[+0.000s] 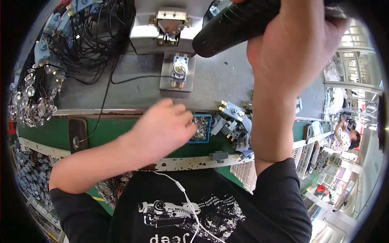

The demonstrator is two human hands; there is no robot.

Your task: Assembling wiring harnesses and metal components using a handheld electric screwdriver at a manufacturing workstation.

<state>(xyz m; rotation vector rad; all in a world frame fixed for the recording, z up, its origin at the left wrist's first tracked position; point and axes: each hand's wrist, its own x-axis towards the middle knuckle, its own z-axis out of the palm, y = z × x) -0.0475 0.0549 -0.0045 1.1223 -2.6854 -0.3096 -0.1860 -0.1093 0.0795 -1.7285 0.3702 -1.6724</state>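
My right hand (298, 48) is wrapped round a thick black electric screwdriver (233, 30). Its thin tip slants down beside a small grey component (180, 69) with brass terminals and a round white and metal centre. That component rests on a square metal plate (165, 79), and a black wire (137, 77) runs from it to the left. My left hand (168, 127), slightly blurred, has its fingers curled together at the left edge of a blue tray (210, 128) of small metal pieces. Whatever those fingers may hold is hidden.
A metal fixture (172, 26) stands behind the plate. Black wires (97, 40) with grey components and round metal ends (32, 101) pile up at the left. More grey components (233, 109) lie right of the tray. A person (344, 137) is far right.
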